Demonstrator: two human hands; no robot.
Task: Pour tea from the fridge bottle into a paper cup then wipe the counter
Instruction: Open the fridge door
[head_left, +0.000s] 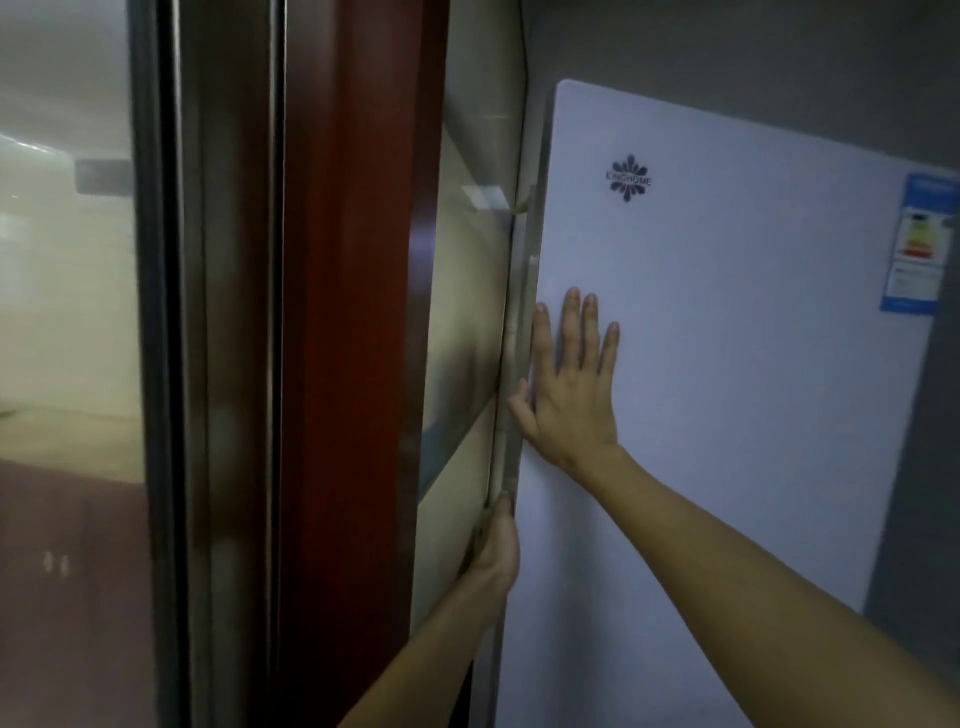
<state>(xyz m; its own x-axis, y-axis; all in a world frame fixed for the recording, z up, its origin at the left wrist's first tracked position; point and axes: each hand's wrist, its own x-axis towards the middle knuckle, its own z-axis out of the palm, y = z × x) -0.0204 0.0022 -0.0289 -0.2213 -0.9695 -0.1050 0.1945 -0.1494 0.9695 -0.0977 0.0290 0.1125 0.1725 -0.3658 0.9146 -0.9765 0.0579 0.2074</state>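
Note:
A white fridge door (727, 338) with a dark flower logo fills the right half of the view and looks closed. My right hand (571, 384) lies flat on the door near its left edge, fingers straight and spread. Lower down, my left hand (496, 545) grips the door's left edge (511, 415), with its fingers curled round the side and out of sight. The bottle, the paper cup and the counter are not in view.
A dark red door frame (353, 312) and a glass panel (67, 312) stand close on the left, leaving a narrow gap beside the fridge. A blue energy label (919, 244) is stuck at the door's upper right. Grey wall lies behind.

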